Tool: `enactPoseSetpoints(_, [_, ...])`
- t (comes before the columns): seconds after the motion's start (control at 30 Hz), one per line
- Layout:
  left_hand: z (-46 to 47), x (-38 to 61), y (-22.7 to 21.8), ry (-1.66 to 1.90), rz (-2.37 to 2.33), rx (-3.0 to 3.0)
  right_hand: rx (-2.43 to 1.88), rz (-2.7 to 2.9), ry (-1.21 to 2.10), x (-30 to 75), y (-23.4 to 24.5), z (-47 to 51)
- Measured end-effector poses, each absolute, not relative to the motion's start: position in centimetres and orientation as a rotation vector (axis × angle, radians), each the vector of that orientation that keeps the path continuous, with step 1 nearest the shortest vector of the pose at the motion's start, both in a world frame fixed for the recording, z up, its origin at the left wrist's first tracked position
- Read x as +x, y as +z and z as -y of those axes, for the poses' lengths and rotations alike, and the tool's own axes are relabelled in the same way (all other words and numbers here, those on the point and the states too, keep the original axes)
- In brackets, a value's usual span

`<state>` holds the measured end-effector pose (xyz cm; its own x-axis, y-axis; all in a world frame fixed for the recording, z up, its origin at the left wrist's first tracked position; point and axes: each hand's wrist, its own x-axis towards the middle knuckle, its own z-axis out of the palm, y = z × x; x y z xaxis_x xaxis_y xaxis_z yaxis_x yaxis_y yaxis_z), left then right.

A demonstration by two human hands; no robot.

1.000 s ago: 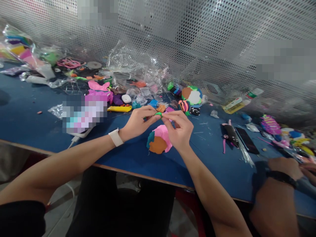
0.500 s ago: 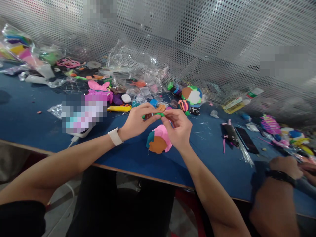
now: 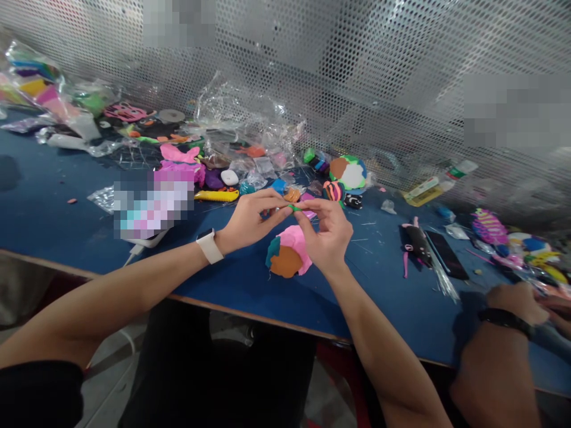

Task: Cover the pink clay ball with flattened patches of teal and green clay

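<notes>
Between my fingertips is a small strip of green modelling clay point(image 3: 294, 207). My left hand point(image 3: 254, 220), with a white watch band point(image 3: 209, 247) at the wrist, pinches one end of it. The other end is pinched by my right hand point(image 3: 329, 233). Just below the hands, a rounded clay piece point(image 3: 286, 261) in orange, pink and teal lies on the blue table point(image 3: 250, 300); my right hand overlaps its edge from this view. Behind my fingers sit a small orange clay lump point(image 3: 292, 194) and a striped clay ball point(image 3: 333, 191).
A yellow cutter point(image 3: 217, 195) lies left of my hands, near a phone-like item point(image 3: 151, 208) with a white cable. Crumpled clear plastic point(image 3: 245, 113) lines the metal mesh wall. At right are a dark phone point(image 3: 446, 254), a glue bottle point(image 3: 439, 184) and another person's forearm point(image 3: 499, 362).
The green clay's end that stuck out by my left fingers no longer shows there. My right hand has shifted slightly right, and its fingers have straightened along the strip.
</notes>
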<state>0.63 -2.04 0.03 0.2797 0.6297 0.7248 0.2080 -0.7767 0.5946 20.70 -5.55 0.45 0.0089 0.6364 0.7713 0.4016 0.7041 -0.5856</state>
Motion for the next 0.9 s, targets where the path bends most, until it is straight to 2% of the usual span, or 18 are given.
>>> enactPoseSetpoints(0.27, [1.81, 0.59, -0.47, 1.477, -0.747, 2.268, -0.834, 1.743, 0.259, 21.13, 0.51, 5.49])
enactPoseSetpoints(0.9, [2.14, 0.65, 0.17, 1.495, -0.752, 2.038, -0.830, 1.857, 0.109, 21.44, 1.04, 5.19])
